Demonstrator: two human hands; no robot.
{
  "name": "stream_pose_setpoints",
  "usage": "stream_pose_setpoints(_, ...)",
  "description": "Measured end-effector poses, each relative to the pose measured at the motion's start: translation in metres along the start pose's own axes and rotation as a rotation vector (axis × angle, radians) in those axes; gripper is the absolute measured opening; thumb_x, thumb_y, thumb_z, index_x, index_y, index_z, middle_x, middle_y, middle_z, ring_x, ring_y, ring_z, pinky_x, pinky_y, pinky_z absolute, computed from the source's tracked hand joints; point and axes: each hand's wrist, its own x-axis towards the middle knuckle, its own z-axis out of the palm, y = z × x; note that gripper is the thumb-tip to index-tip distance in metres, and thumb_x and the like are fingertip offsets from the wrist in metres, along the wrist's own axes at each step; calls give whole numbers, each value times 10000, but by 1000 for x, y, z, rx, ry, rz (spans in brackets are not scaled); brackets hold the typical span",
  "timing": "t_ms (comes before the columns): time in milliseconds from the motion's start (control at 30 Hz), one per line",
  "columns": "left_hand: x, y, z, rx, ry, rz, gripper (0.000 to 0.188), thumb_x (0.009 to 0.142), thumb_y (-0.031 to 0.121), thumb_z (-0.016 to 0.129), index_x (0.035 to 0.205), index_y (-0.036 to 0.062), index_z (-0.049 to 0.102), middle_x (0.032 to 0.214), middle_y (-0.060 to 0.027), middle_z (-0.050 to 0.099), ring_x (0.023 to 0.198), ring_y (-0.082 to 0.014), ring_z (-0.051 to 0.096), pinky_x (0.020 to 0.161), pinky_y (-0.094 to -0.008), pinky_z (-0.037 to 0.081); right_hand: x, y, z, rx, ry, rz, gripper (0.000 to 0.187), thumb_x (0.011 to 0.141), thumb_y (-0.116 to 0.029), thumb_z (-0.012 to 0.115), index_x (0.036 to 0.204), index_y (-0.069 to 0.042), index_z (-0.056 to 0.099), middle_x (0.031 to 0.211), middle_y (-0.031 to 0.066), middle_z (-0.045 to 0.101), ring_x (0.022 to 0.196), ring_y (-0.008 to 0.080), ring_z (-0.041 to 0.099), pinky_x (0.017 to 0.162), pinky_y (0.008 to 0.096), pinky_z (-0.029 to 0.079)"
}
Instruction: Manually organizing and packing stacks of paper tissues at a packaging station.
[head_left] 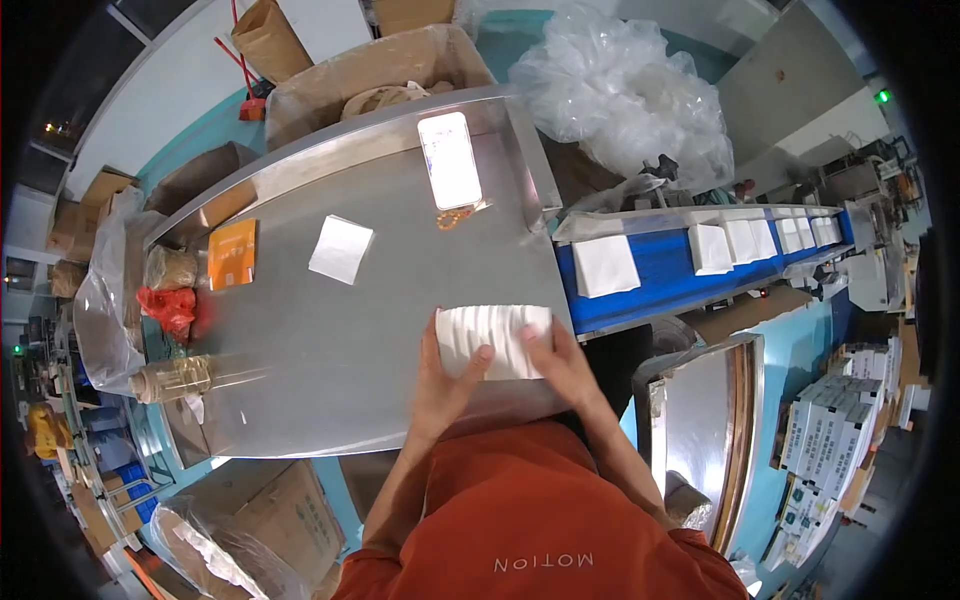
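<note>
A row of folded white napkins [488, 338], standing pressed together in a block, is held between my two hands near the table's front right. My left hand [450, 375] grips its left end, with the thumb across the front. At the right end, my right hand [557, 358] holds the block with its thumb on the folds. The fingers behind and beneath the napkins are partly hidden. Close by on the right, a blue conveyor belt [655, 268] carries several white folded napkin stacks [606, 266]. One flat white napkin [341, 249] lies on the metal table [310, 350].
A bright white phone-like slab [450, 160] and an orange beaded loop [452, 217] lie toward the back. At left are an orange packet [232, 254], a red plastic bag [168, 310] and a clear jar [172, 380]. Raised metal edges [340, 150] border the table.
</note>
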Motion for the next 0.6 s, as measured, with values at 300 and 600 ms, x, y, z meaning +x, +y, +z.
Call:
stream_pose_setpoints(300, -5, 22, 7, 421, 256, 323, 1004, 761, 256, 827, 1491, -28, 199, 1446, -317, 296, 1332, -423, 365, 1065, -477, 374, -5, 4, 2, 447, -128, 364, 407, 947, -287, 632, 1258, -25, 601, 1032, 57, 662, 874, 127, 590, 764, 257, 472)
stream_pose_setpoints(600, 0, 11, 4, 222, 109, 218, 1003, 763, 274, 821, 1511, 30, 200, 1446, -336, 286, 1305, -501, 364, 1035, -518, 396, 7, -6, -9, 437, 121, 281, 451, 971, -368, 610, 1198, 19, 559, 1054, 106, 641, 943, 166, 615, 865, 319, 503)
